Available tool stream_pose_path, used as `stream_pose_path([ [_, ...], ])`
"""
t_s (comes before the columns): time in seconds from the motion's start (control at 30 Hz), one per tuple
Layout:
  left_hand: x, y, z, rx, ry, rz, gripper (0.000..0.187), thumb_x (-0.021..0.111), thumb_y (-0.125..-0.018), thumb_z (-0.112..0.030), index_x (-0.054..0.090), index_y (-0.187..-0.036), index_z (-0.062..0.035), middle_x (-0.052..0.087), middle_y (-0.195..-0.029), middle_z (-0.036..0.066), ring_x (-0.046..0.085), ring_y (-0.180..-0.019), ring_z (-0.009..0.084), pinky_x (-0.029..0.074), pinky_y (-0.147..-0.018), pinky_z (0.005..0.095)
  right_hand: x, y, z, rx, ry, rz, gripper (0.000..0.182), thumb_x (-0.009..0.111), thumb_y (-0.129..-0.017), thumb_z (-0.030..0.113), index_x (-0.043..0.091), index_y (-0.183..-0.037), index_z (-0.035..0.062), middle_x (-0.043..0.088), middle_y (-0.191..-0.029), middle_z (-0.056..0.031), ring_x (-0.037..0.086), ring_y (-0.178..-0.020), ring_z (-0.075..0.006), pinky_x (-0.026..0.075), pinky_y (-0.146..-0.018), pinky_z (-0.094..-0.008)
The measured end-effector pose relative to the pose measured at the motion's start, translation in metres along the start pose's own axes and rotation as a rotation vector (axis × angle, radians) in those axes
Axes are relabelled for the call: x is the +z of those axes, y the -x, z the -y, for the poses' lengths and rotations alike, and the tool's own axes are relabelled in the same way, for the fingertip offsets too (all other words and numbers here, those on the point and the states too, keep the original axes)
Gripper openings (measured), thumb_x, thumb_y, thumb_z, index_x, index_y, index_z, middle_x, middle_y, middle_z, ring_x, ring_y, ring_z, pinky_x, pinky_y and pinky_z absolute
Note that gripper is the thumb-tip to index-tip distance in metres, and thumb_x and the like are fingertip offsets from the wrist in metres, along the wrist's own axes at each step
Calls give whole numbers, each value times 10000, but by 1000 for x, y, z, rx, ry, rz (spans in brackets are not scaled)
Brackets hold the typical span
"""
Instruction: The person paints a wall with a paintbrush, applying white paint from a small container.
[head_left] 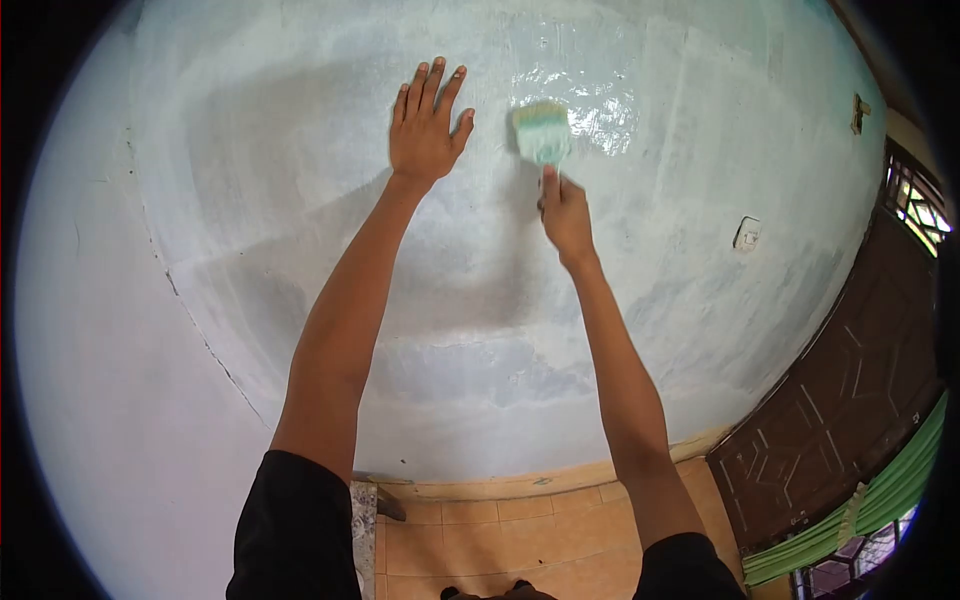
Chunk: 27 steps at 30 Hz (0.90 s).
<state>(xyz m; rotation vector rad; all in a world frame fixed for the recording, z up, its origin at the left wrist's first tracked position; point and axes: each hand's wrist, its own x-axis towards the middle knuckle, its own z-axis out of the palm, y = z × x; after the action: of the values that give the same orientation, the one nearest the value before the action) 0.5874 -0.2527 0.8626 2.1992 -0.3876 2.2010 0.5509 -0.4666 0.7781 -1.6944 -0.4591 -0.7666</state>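
My right hand (567, 215) is closed around the handle of a wide paintbrush (543, 135), its bristles coated in pale green paint and held up against the wall (450, 260). Just above and right of the brush, a patch of wet paint (600, 95) shines on that wall. To the left, my left hand (425, 135) lies flat on the wall with fingers spread, holding nothing. The wall surface looks patchy, with greyish and pale blue-green areas.
A light switch (747, 234) sits on the wall at right. Beyond it are a dark wooden door (810, 400) and a green curtain (860, 520). Orange floor tiles (500, 535) lie below, with a patterned surface (364, 530) at lower left. A crack (200, 335) runs down the left side.
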Motion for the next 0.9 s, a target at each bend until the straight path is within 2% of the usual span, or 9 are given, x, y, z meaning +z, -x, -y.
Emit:
stream_pose_path([
  [0.1, 1, 1, 2, 18, 8, -15, 595, 537, -948, -402, 354, -1499, -268, 301, -1573, 17, 256, -1461, 210, 238, -1181, 443, 9, -32, 20, -115, 23, -34, 461, 444, -1037, 424, 527, -781, 50, 421, -606, 20, 378, -523, -72, 336, -495, -259],
  [0.37, 2, 3, 5, 40, 45, -17, 576, 514, -961, -407, 362, -1496, -253, 310, -1566, 47, 246, -1464, 233, 225, -1182, 454, 11, 23, -17, 181, -129, 33, 419, 461, -1031, 425, 511, -776, 96, 359, -594, 61, 317, -482, -41, 265, -434, -228],
  [0.43, 1, 3, 5, 39, 53, -12, 564, 499, -972, -409, 361, -1496, -253, 308, -1567, 56, 243, -1465, 243, 218, -1183, 458, 5, 37, 9, 309, -218, 79, 406, 465, -1029, 432, 506, -779, 115, 355, -586, 72, 284, -451, -28, 225, -403, -217],
  [0.53, 2, 2, 4, 36, 34, -10, 568, 489, -978, -416, 344, -1504, -258, 294, -1573, 52, 234, -1467, 243, 212, -1185, 456, 4, 8, 26, 48, -210, 29, 425, 464, -1025, 449, 512, -783, 102, 360, -581, 67, 297, -453, -33, 236, -407, -224],
  [0.63, 2, 2, 3, 31, 1, 18, 575, 477, -982, -422, 322, -1513, -265, 270, -1584, 39, 216, -1474, 230, 204, -1190, 450, 8, -32, 32, 19, -153, 21, 451, 454, -1024, 468, 511, -778, 94, 362, -577, 60, 306, -452, -39, 247, -408, -230],
  [0.73, 3, 3, 4, 28, -3, 25, 583, 468, -985, -426, 300, -1521, -270, 258, -1588, 27, 203, -1478, 218, 191, -1200, 441, 14, -26, 17, 64, -53, -21, 462, 445, -1025, 474, 510, -780, 87, 367, -577, 53, 316, -453, -45, 261, -410, -236],
  [0.9, -1, 4, 3, 25, 9, 38, 585, 466, -985, -422, 292, -1523, -271, 263, -1584, 25, 195, -1479, 212, 171, -1211, 434, 1, 25, -10, 187, -40, 53, 461, 443, -1021, 492, 513, -798, 95, 376, -585, 63, 307, -457, -31, 250, -412, -220],
])
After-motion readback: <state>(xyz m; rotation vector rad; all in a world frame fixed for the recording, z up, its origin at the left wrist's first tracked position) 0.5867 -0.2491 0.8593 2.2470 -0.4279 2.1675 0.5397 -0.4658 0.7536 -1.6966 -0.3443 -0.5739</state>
